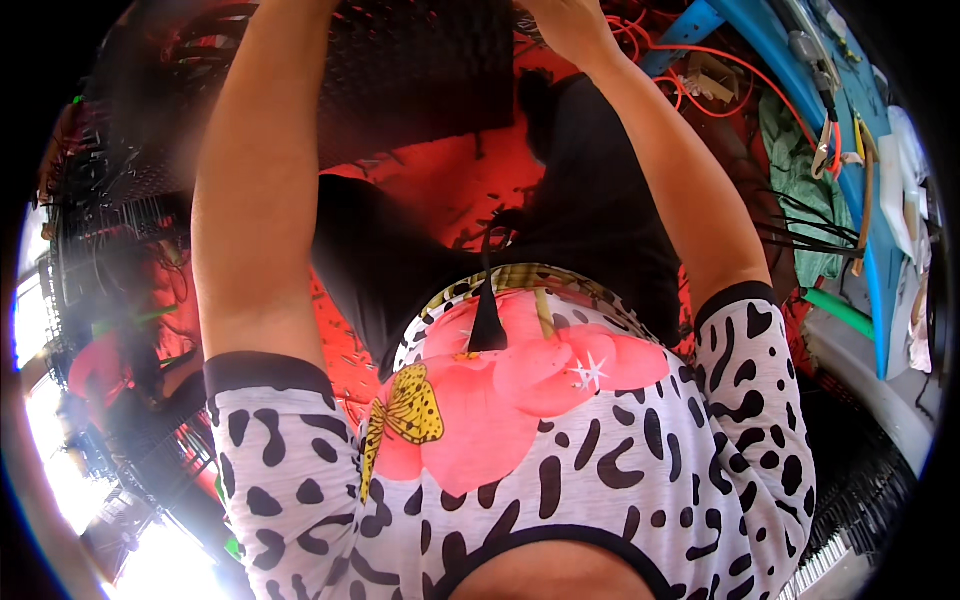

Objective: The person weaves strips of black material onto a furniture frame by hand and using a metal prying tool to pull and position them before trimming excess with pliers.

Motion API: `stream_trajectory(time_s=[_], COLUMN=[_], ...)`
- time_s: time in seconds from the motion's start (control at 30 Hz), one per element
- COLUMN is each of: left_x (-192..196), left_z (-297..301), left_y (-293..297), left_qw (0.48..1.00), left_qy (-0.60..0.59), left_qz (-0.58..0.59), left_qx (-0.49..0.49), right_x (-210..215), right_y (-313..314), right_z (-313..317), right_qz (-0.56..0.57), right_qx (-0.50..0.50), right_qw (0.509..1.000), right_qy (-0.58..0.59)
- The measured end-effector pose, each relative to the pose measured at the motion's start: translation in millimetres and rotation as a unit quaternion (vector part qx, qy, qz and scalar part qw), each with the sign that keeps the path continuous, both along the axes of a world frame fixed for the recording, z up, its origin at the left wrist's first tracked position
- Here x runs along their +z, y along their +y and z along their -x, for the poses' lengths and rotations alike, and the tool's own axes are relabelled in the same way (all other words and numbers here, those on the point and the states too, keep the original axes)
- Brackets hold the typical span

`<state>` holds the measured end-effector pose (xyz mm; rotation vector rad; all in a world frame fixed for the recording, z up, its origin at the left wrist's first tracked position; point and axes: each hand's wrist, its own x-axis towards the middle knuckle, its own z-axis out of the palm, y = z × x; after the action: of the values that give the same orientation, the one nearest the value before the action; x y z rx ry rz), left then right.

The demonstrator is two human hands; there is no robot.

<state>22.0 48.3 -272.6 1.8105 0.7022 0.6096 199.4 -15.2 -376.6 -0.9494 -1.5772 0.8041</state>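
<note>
Both my arms reach up past the top edge of the head view. Of my left arm the forearm (pixel 255 190) shows up to about the wrist, and the hand is cut off. The back of my right hand (pixel 562 22) just shows at the top edge, its fingers out of sight, so what it holds is hidden. Between my arms stands a large black woven panel (pixel 420 90), which looks like wicker furniture. My left wrist is close to its upper left part, my right hand just beyond its right side. Whether either hand touches it cannot be seen.
A red floor (pixel 430 185) strewn with dark scraps lies below the panel. To the right are a blue table frame (pixel 850 180), an orange-red hose (pixel 740 65), a green sack (pixel 805 215) and black strips (pixel 815 238). More black woven pieces (pixel 120 235) stand at left.
</note>
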Motion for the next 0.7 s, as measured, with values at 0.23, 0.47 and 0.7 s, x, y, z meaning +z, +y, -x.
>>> stream_trajectory(time_s=[0.23, 0.47, 0.7], left_x=[19, 18, 9], left_z=[-5, -4, -2], left_y=[-27, -33, -22], left_qw=[0.995, 0.998, 0.997], left_qy=[0.082, 0.045, 0.037], left_qz=[0.028, -0.022, -0.070], left_qx=[0.046, 0.035, 0.025], right_x=[27, 104, 108], right_y=[-31, -48, -50], right_z=[-3, 10, 16], right_qz=[-0.148, -0.215, -0.222], right_qx=[-0.106, -0.135, -0.071], right_qw=[0.978, 0.952, 0.943], right_qy=[0.105, -0.173, -0.237])
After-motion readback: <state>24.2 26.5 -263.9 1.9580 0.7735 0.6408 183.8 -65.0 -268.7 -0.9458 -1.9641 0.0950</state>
